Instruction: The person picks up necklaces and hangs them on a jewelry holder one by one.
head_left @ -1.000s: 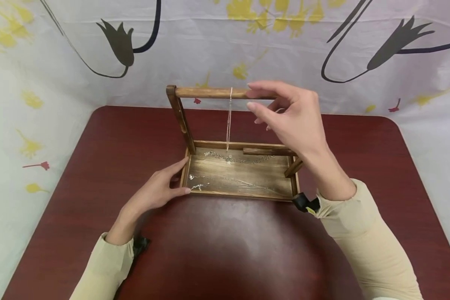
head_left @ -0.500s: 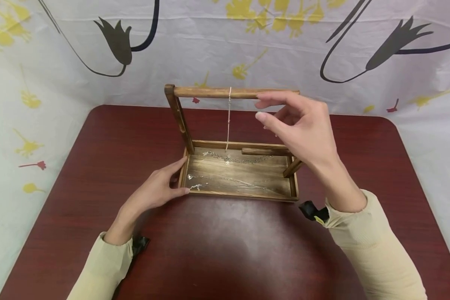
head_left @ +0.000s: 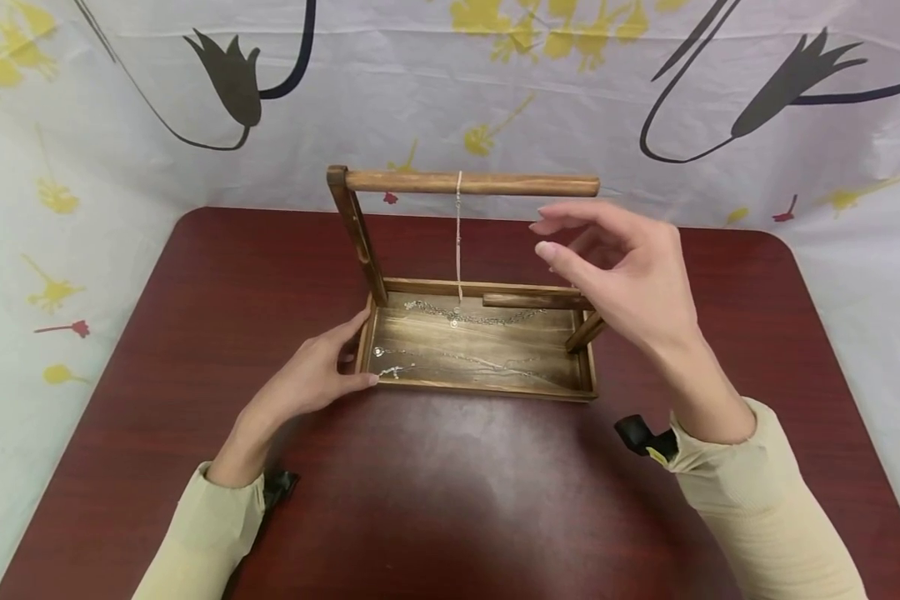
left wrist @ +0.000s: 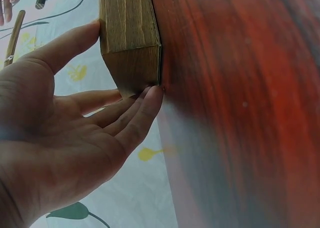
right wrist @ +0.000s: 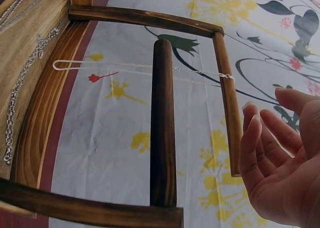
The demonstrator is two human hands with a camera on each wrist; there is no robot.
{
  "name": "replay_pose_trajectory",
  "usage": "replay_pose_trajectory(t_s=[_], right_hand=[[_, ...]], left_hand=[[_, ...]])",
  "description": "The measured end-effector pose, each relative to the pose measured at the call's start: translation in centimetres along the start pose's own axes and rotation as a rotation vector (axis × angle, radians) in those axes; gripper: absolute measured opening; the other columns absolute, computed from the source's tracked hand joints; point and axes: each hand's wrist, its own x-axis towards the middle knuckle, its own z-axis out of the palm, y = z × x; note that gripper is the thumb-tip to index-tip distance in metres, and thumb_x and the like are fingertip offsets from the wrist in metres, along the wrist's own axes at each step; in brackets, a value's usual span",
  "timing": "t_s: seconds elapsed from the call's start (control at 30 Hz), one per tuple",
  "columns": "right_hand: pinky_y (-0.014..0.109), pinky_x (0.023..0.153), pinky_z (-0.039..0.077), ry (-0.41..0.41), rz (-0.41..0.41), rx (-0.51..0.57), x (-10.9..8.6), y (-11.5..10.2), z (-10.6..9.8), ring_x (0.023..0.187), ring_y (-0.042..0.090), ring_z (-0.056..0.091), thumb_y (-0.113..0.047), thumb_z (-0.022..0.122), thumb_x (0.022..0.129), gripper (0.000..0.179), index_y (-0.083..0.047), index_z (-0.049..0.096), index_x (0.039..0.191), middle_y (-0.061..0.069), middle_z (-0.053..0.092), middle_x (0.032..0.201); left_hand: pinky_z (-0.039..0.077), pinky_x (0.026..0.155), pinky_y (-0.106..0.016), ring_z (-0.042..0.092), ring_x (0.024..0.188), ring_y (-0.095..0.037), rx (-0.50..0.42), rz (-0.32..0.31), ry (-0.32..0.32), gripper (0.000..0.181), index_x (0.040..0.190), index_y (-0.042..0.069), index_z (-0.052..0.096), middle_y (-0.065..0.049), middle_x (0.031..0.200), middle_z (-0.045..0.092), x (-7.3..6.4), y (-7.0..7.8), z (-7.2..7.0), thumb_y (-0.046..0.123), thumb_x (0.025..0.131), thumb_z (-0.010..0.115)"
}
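A wooden jewelry stand point(head_left: 487, 388) with a shallow tray base stands on the table. From its upper bar point(head_left: 532, 184) hangs a thin silver necklace point(head_left: 459, 242), looped down to the tray's back edge. My left hand point(head_left: 307, 371) holds the tray's left end, thumb at the front corner; in the left wrist view its fingers point(left wrist: 137, 118) curve against the end of the wood. My right hand point(head_left: 630, 279) is in the air right of and below the bar's free end, fingers loosely bent, nothing between them. The right wrist view shows it apart from the bar point(right wrist: 227, 103).
More chains lie in the tray: a thicker silver one point(head_left: 487, 320) at the back and thin ones point(head_left: 472, 360) in front. A shorter, lower bar point(head_left: 532, 301) rises on the right support. Dark red table point(head_left: 465, 500) surrounds the stand; a patterned white cloth point(head_left: 390, 92) hangs behind.
My right hand has moved away from the upper bar, down and to the right, uncovering the bar's free end. The hanging necklace has swung slightly. My left hand stays on the tray.
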Motion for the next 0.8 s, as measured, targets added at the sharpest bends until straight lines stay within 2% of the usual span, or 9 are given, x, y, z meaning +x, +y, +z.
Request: replay_pose_trajectory(t_s=[0.3, 0.5, 0.63, 0.8], right_hand=[[0.021, 0.055, 0.048, -0.045, 0.003, -0.013, -1.0, 0.8, -0.5, 0.069, 0.015, 0.064, 0.001, 0.075, 0.085, 0.03, -0.009, 0.074, 0.114, 0.0, 0.075, 0.099], [0.022, 0.054, 0.047, -0.081, 0.0, 0.019, -1.9, 1.5, -0.8, 0.071, 0.015, 0.065, 0.003, 0.075, 0.085, 0.033, -0.012, 0.074, 0.114, 0.004, 0.075, 0.1], [0.022, 0.051, 0.047, -0.11, -0.006, 0.04, -2.3, 1.7, -0.9, 0.07, 0.018, 0.066, 0.006, 0.074, 0.084, 0.035, -0.013, 0.074, 0.113, 0.003, 0.075, 0.099], [0.02, 0.051, 0.05, -0.119, -0.015, 0.064, -2.8, 2.2, -1.0, 0.068, 0.017, 0.065, 0.011, 0.072, 0.083, 0.036, -0.006, 0.073, 0.114, 0.006, 0.075, 0.098]], left_hand=[[0.052, 0.097, -0.044, 0.062, 0.117, -0.03, -0.008, -0.004, 0.003, 0.096, 0.16, 0.015, 0.022, -0.017, 0.155, 0.038, 0.0, 0.0, 0.0, 0.02, 0.085, 0.081], [0.052, 0.098, -0.043, 0.062, 0.117, -0.031, -0.009, -0.001, -0.001, 0.096, 0.16, 0.013, 0.021, -0.018, 0.156, 0.034, 0.0, 0.0, -0.1, 0.019, 0.084, 0.081], [0.052, 0.098, -0.044, 0.062, 0.117, -0.031, -0.011, -0.005, -0.002, 0.097, 0.16, 0.014, 0.021, -0.017, 0.156, 0.034, 0.0, 0.1, -0.1, 0.019, 0.084, 0.081], [0.051, 0.099, -0.044, 0.062, 0.117, -0.031, -0.006, -0.005, 0.001, 0.096, 0.16, 0.014, 0.021, -0.017, 0.156, 0.035, -0.1, 0.0, -0.1, 0.02, 0.084, 0.081]])
